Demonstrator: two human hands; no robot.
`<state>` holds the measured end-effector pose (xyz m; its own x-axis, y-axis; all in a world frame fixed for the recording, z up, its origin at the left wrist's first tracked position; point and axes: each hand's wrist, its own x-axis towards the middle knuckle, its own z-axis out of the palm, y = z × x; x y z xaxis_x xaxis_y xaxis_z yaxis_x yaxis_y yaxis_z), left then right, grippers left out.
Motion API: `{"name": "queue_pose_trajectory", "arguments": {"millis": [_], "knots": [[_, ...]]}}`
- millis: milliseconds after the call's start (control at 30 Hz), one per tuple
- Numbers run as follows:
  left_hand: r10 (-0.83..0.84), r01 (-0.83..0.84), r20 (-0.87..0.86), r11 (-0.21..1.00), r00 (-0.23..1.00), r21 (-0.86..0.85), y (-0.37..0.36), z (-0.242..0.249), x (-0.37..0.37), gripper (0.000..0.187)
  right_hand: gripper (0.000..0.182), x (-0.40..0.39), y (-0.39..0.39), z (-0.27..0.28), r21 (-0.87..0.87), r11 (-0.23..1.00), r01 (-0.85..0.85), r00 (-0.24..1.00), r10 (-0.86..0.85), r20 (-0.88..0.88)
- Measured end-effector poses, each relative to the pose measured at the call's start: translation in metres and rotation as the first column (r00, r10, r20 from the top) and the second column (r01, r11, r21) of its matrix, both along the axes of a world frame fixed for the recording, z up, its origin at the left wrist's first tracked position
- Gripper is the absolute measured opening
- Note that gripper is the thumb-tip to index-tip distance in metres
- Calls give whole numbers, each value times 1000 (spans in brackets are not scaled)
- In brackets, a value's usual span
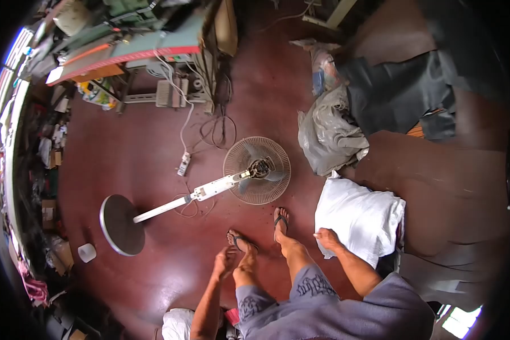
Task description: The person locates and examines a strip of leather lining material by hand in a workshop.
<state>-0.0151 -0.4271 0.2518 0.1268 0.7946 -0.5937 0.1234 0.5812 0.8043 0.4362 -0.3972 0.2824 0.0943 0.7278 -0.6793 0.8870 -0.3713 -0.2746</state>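
Plainly, the right hand (pixel 327 238) rested with fingers curled loosely on the white pillow (pixel 360 218), which lay on the dark red floor (pixel 147 164) just beside the person's right foot. It looked soft, light and squashy, its cloth cover wrinkled and easy to bunch; a corner or edge would likely give the surest hold. The left hand (pixel 225 262) hung open near the left knee, its grip apart and empty. Ahead lay a toppled pedestal fan (pixel 256 170): rigid wire cage, smooth white pole, flat round base (pixel 122 225), likely bottom-heavy.
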Motion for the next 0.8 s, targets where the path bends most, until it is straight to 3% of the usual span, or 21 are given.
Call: {"name": "queue_pose_trajectory", "arguments": {"millis": [67,100,133,167,200,267,333,367,400,533,567,600,667,800], "knots": [[38,-19,-251,997,967,77,-8,38,-52,28,36,34,-19,28,-41,995,-92,994,94,49],[131,-140,-257,990,958,-18,-13,70,-72,26,38,43,-28,48,-67,992,-111,991,116,72],[154,-175,-330,984,931,-33,-27,82,-95,27,37,53,-34,64,-95,994,-48,997,53,53],[195,-179,-383,981,903,79,-46,87,-115,31,36,62,-35,76,-115,993,20,999,-16,35],[167,-170,-429,985,888,31,-73,68,-148,32,35,66,-34,89,-134,987,93,996,-91,17],[248,-342,-472,932,846,-123,-93,129,-152,31,29,66,-33,120,5,994,107,994,-107,-16],[368,-482,-448,860,814,-169,-130,147,-157,31,24,64,-29,138,105,981,164,984,-155,-89],[499,-579,-335,789,799,-206,-159,139,-163,31,23,61,-26,141,131,969,209,971,-189,-147],[517,-624,-388,746,763,-231,-168,156,-147,31,23,61,-19,141,157,956,249,955,-215,-205],[578,-663,-325,678,748,-319,-226,164,-87,22,18,57,2,154,153,980,130,964,-89,-251],[593,-629,-224,673,773,-389,-245,144,-82,22,16,57,7,157,110,983,148,949,-110,-295],[452,-549,-327,767,830,-333,-242,163,-61,21,16,56,12,158,93,985,145,948,-111,-300],[491,-504,-113,847,864,-172,-265,155,-38,18,16,59,19,155,52,989,137,950,-116,-289],[561,-591,-188,776,807,-220,-240,173,-12,18,17,72,28,134,44,998,38,969,-26,-247]]}}
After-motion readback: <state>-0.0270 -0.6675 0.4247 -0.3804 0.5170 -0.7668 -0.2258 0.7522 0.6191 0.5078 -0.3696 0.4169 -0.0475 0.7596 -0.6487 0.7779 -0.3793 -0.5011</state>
